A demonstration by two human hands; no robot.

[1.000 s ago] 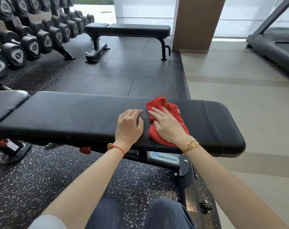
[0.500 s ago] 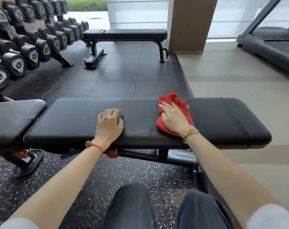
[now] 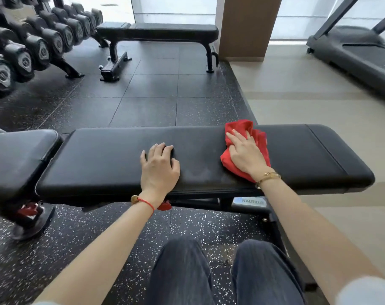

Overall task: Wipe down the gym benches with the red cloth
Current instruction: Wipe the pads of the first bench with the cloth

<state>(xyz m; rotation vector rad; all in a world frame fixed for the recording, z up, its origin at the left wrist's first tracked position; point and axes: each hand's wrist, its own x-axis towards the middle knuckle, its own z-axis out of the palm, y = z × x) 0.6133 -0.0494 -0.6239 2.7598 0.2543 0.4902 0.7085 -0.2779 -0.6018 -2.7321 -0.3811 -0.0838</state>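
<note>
Both hands lie on a long black bench pad [image 3: 112, 159] that runs across the head view, seen from above by a person whose denim-clad knees show at the bottom edge. Their right hand [image 3: 245, 154] presses flat, fingers straight and spread, on a crumpled red cloth [image 3: 242, 126], which sits on the pad toward its right end, touching the far edge. Their left hand [image 3: 159, 167] rests bare on the middle of the pad, fingers relaxed and slightly bent, holding nothing; it looks like a brace. A faint hazy patch shows on the pad between the hands, perhaps a wiped streak, though that is hard to tell. Right of the cloth, the end section past a seam looks untouched. At far left a separate seat pad [image 3: 17, 159] adjoins the bench. Across the dark floor tiles stands a second bench [image 3: 165, 31], well apart, beside a dumbbell rack [image 3: 39, 45]. Judging by this, the wiping is only partly done: the right end, the seat pad and the second bench probably remain.
</note>
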